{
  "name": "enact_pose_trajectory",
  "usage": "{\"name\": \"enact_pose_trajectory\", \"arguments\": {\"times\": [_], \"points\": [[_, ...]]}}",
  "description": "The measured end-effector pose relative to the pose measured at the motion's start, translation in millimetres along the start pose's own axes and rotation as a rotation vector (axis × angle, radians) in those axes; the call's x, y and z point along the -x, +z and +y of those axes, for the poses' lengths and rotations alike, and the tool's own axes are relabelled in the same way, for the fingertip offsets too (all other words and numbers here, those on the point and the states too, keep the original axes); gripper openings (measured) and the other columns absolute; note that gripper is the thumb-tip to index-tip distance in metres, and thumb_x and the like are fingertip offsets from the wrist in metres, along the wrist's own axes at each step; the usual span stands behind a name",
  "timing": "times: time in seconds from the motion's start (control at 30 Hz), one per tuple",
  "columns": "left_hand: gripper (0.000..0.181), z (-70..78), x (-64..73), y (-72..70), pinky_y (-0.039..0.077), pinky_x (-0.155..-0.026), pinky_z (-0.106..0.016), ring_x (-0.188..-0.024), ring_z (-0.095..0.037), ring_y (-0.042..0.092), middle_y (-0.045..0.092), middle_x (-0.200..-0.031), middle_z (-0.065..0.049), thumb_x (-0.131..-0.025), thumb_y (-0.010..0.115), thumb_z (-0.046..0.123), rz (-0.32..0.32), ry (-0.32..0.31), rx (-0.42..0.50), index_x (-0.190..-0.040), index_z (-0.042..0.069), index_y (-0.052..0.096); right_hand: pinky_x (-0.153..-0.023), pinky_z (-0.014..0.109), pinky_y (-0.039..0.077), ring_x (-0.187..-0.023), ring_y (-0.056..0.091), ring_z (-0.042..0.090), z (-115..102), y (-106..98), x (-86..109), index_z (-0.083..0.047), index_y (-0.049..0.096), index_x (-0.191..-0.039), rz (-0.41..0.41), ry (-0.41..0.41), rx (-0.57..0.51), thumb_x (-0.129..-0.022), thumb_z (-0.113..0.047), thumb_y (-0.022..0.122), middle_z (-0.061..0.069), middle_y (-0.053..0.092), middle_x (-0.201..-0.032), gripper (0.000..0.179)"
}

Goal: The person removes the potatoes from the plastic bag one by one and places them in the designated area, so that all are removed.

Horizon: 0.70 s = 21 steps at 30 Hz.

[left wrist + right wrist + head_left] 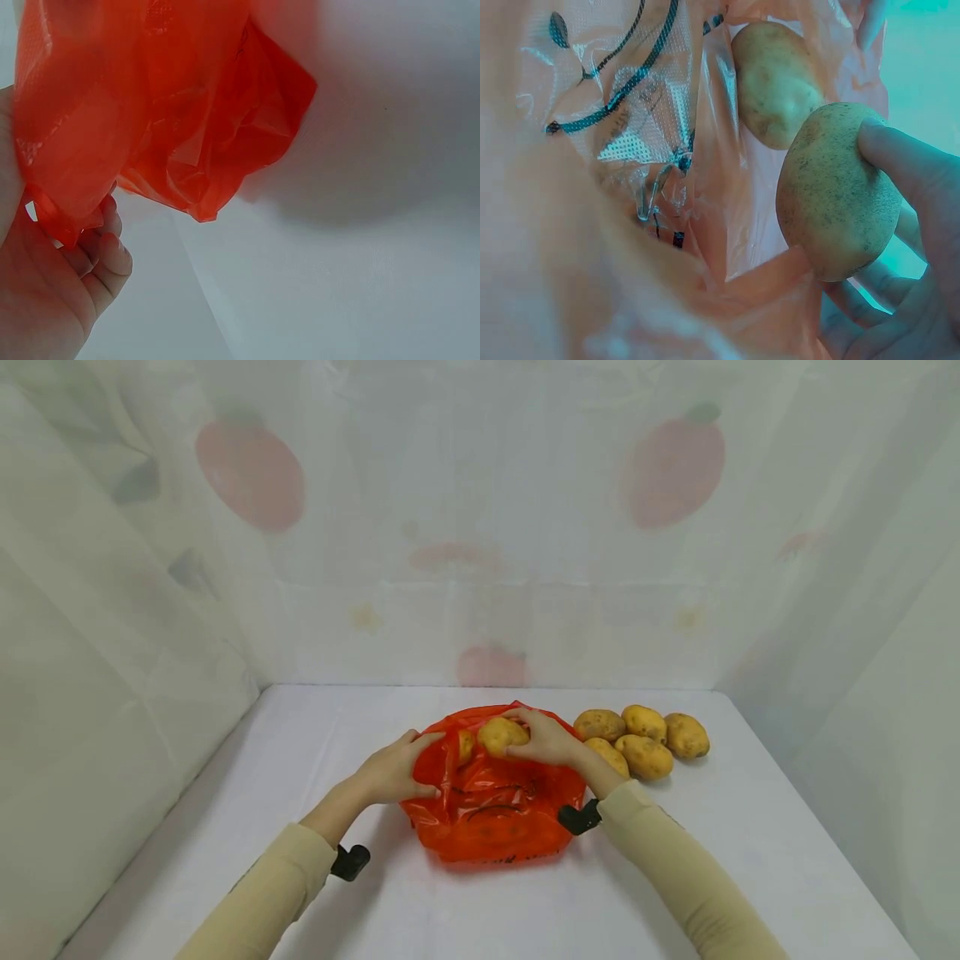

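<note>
A red plastic bag (498, 837) with dark printing lies on its side, its mouth held apart. At the bag's left edge my left hand (392, 772) grips the thin plastic, and the left wrist view shows its fingers (114, 255) curled about a fold of it. My right hand (553, 742) holds a yellow-brown potato (499, 737) at the mouth, thumb on one side and fingers on the other. Just past it, another potato (774, 86) sits inside the bag, partly hidden by the plastic. What else the bag contains cannot be made out.
Several loose potatoes (643, 757) are grouped to the right of the bag, close to my right forearm. A white cloth covers the table (750, 860). Pale curtains (480, 527) printed with fruit hang behind and along both sides.
</note>
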<state>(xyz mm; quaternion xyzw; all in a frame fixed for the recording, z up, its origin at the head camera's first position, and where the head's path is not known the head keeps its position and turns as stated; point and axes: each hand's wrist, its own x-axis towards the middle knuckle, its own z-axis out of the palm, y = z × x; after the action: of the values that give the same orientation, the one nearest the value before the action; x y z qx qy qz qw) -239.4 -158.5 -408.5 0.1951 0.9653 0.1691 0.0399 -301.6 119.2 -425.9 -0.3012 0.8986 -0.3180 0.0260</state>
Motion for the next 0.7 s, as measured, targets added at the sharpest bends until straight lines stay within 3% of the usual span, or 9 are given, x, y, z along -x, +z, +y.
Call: {"name": "enact_pose_trajectory", "arguments": {"times": [0.47, 0.7], "points": [[0.083, -0.3, 2.9, -0.5, 0.047, -0.087, -0.053, -0.11, -0.033, 0.053, 0.042, -0.132, -0.017, -0.069, 0.078, 0.038, 0.004, 0.004, 0.007, -0.14, 0.022, 0.038, -0.093, 0.04, 0.044, -0.109, 0.051, 0.022, -26, -22, 15.2, -0.009, 0.047, -0.132, 0.039, -0.089, 0.01, -0.079, -0.03, 0.072, 0.008, 0.055, -0.119, 0.062], [0.082, 0.3, 3.6, -0.3, 0.046, -0.088, -0.055, -0.114, -0.036, 0.051, 0.039, -0.136, -0.02, -0.069, 0.078, 0.037, -0.001, -0.009, 0.028, -0.14, 0.023, 0.038, -0.093, 0.042, 0.044, -0.108, 0.05, 0.023, -29, -36, 24.8, -0.008, 0.044, -0.134, 0.042, -0.079, 0.003, -0.081, -0.03, 0.07, 0.01, 0.052, -0.123, 0.063]]}}
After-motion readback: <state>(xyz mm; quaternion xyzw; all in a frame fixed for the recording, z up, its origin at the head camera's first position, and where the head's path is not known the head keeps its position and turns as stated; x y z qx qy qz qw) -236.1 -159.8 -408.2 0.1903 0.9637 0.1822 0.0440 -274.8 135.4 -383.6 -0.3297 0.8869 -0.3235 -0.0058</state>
